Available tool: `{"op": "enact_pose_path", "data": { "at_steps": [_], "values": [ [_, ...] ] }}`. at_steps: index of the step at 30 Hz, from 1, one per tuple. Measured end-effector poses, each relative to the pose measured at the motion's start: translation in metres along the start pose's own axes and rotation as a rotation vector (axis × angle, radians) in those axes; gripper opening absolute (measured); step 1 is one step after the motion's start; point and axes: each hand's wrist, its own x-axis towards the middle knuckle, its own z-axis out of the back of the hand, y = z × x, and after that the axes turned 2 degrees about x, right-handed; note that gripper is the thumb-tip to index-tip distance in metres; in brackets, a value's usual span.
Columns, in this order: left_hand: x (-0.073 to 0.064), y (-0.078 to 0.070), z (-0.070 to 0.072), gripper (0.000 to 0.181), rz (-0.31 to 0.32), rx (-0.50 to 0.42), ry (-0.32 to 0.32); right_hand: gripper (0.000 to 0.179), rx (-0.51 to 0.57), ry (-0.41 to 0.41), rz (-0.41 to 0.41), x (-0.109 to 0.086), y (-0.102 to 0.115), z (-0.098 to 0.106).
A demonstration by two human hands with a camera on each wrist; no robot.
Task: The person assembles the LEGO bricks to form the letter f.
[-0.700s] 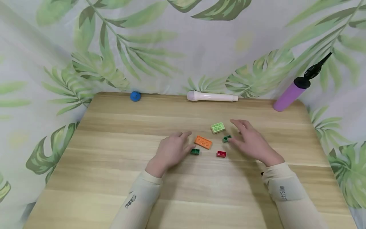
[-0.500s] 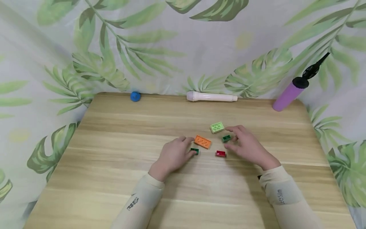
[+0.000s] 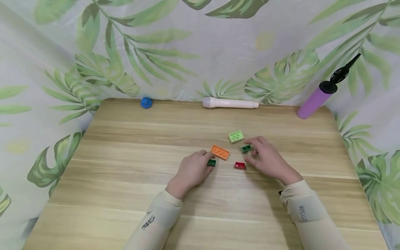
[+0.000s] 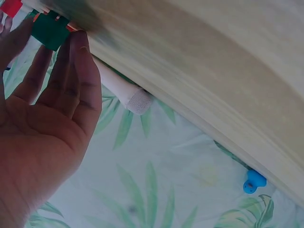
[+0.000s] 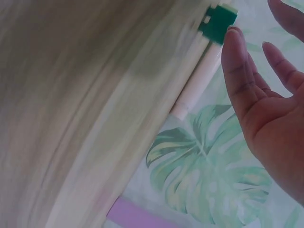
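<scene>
In the head view, my left hand [image 3: 193,170] pinches a dark green toy brick [image 3: 212,163] between thumb and fingertips. The left wrist view shows this green brick [image 4: 50,31] with the thumb on one side and fingers on the other. My right hand [image 3: 269,161] hovers with bent, parted fingers beside a second dark green brick [image 3: 246,148]. In the right wrist view, a fingertip is close to that brick [image 5: 218,23], while the thumb stands apart from it. An orange brick [image 3: 220,152], a light green brick [image 3: 235,136] and a red brick [image 3: 240,165] lie between the hands.
Along the far edge of the wooden table [image 3: 125,194] lie a small blue object [image 3: 146,102] and a pale pink microphone-shaped item [image 3: 230,102]. A purple pump-like cylinder [image 3: 314,102] with a black tip leans at the back right. Leaf-patterned cloth hangs behind.
My left fingers have closed in on the left green brick. The right hand has moved slightly left and its fingers have drawn in around the other green brick. The bricks stay on the table.
</scene>
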Motion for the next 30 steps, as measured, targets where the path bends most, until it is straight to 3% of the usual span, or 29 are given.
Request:
{"op": "enact_pose_path", "data": {
  "at_steps": [5,10,20,30],
  "values": [
    [0.001,-0.001,-0.001,0.027,-0.006,0.022,-0.009,0.046,-0.019,0.037,0.05,0.0,0.008,-0.009],
    [0.001,-0.002,0.001,0.024,-0.015,0.004,-0.012,0.043,-0.046,0.107,0.03,-0.002,0.012,-0.018],
    [0.002,0.001,0.004,0.014,0.022,-0.051,0.004,0.017,-0.117,0.174,0.026,-0.001,0.011,-0.024],
    [-0.001,0.003,0.004,0.013,0.02,-0.088,0.001,0.022,-0.06,0.169,0.001,-0.003,0.013,-0.02]
  ]
}}
